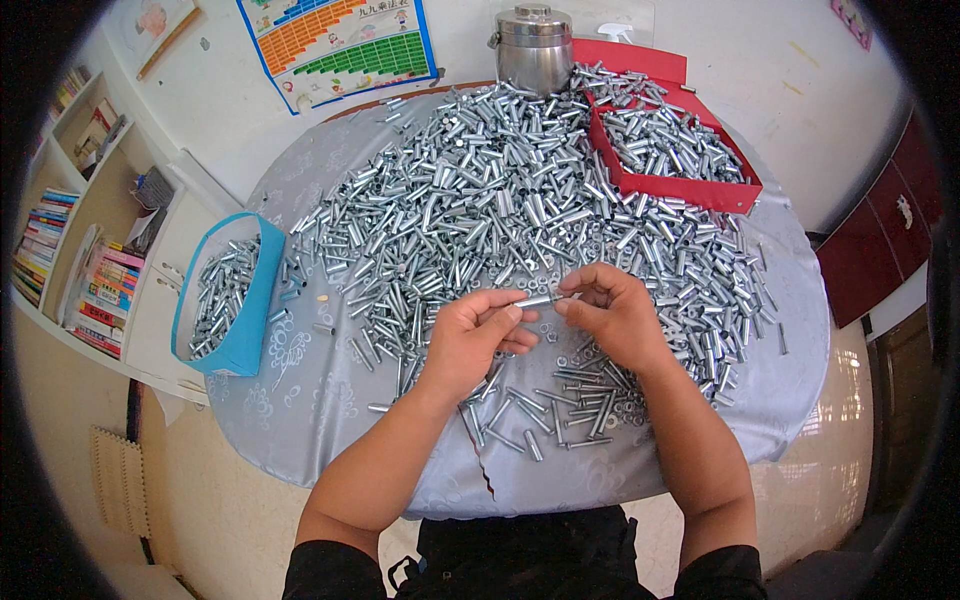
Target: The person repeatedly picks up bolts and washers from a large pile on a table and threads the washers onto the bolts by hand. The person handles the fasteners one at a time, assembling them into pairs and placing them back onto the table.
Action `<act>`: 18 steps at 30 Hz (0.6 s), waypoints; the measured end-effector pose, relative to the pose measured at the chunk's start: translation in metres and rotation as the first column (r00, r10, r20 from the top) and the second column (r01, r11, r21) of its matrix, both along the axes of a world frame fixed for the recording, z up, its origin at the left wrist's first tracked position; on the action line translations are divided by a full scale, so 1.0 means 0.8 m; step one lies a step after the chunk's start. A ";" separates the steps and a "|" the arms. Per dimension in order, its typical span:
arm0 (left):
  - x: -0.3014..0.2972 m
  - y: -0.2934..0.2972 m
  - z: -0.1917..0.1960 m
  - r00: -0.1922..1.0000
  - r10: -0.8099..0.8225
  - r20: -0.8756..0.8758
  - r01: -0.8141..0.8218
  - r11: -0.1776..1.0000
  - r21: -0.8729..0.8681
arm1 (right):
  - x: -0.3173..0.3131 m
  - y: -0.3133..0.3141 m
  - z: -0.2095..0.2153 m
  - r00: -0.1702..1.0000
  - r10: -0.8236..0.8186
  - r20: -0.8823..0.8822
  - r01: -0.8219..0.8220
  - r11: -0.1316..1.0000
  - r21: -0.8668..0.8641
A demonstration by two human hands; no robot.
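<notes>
In front of me, over the near part of the heap, my two hands meet at a silvery metal sleeve (534, 301), held almost level. My left hand (466, 338) pinches its left end between thumb and index finger, the other fingers loosely curled. At the right end my right hand (622, 318) is closed, thumb against fingertips; whatever small part sits in that pinch is too hidden to name. Below the hands lie loose bolts (522, 410) and several nuts and washers (628, 408). A big heap of metal sleeves and bolts (480, 190) spreads beyond.
On the table's silver-grey cloth (330, 420), a blue box (262, 300) of metal parts stands left. A red box (690, 192) of more sleeves sits far right, beside a steel pot (534, 50). A bookshelf (100, 220) is left of the table, a dark red cabinet (880, 220) right.
</notes>
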State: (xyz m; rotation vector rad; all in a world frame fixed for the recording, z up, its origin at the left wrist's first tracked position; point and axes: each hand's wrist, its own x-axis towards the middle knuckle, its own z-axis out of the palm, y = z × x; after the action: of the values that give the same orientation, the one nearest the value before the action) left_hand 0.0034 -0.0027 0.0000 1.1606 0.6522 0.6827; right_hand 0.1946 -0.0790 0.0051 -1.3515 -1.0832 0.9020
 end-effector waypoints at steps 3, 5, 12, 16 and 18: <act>-0.002 0.000 0.001 1.000 -0.019 0.007 0.019 1.000 -0.022 | 0.002 -0.001 0.006 0.999 0.030 -0.015 -0.031 0.998 -0.047; -0.002 0.001 0.003 0.999 -0.030 0.028 0.031 0.999 -0.037 | 0.005 -0.002 0.003 0.998 0.057 -0.008 -0.057 0.996 -0.064; -0.004 0.005 0.001 0.994 0.101 0.041 -0.099 0.994 -0.038 | 0.010 -0.007 0.009 0.796 0.130 0.592 -0.129 0.991 -0.045; -0.002 0.004 0.000 0.995 0.098 0.024 -0.097 0.994 -0.043 | -0.004 -0.012 0.006 0.586 0.163 0.794 -0.164 0.983 -0.081; -0.003 0.004 -0.002 0.996 0.081 0.036 -0.081 0.997 -0.020 | -0.007 -0.012 0.005 0.532 0.168 0.830 -0.152 0.983 -0.102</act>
State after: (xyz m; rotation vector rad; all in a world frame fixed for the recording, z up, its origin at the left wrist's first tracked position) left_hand 0.0012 0.0005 -0.0020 1.1064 0.6763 0.7634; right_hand 0.1892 -0.0887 0.0088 -1.7764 -1.9716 0.3230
